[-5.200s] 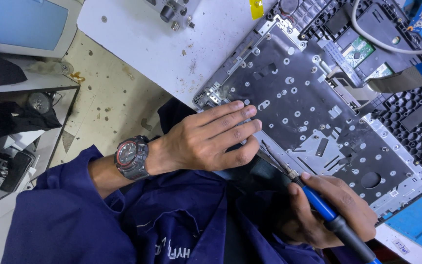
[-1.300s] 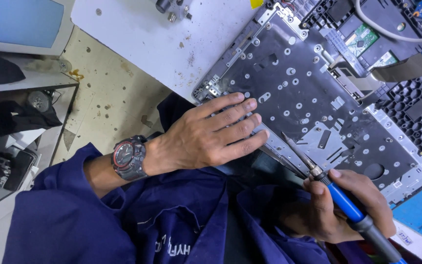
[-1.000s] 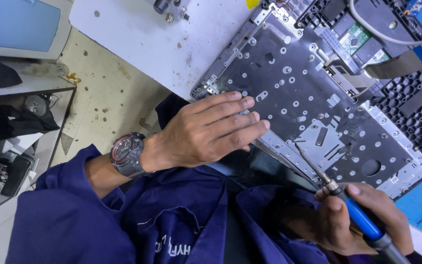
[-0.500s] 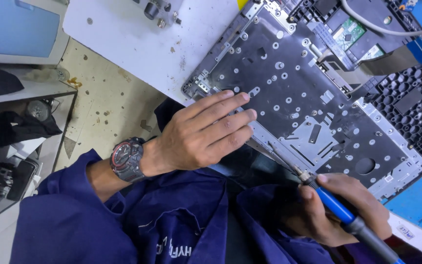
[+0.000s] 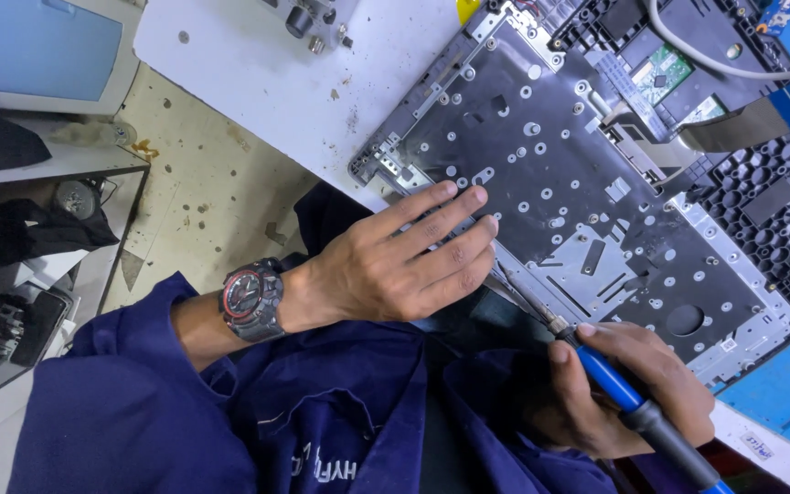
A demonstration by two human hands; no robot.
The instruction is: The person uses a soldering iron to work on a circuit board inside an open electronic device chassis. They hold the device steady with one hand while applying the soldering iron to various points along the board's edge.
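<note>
Pressing flat on the keyboard plate (image 5: 587,192), left hand (image 5: 395,265) lying open | right hand (image 5: 619,393) gripping blue screwdriver (image 5: 610,384), tip at plate's near edge | plate resting on white bench (image 5: 267,73)

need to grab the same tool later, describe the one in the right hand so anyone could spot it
Start at the big dark metal keyboard backplate on the white bench. At its near edge, the right hand grips a screwdriver. Unlike everything around it, it has a bright blue handle with a black end and thin metal shaft.
</note>
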